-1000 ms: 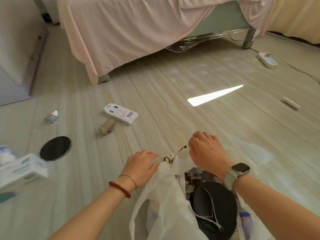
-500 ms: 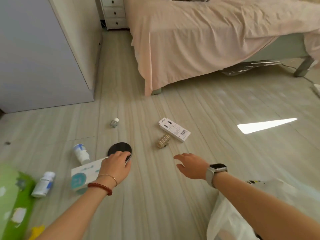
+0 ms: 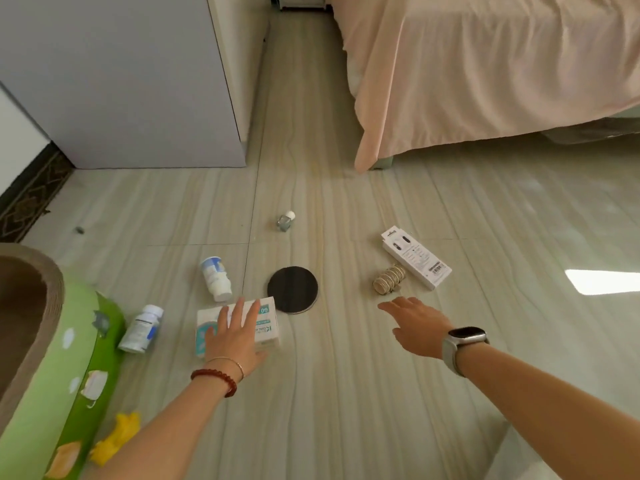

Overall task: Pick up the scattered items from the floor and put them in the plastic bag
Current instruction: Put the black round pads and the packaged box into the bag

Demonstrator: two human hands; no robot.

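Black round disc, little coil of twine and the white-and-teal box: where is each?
Black round disc (image 3: pixel 292 289), head view, centre of its top face.
Coil of twine (image 3: pixel 388 279), head view, middle of the windings.
White-and-teal box (image 3: pixel 266 318), head view, bare top beside the fingers.

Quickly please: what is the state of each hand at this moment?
Left hand: open, fingers straight, resting on the white and teal box.
Right hand: open, holding nothing, reaching toward the twine roll.
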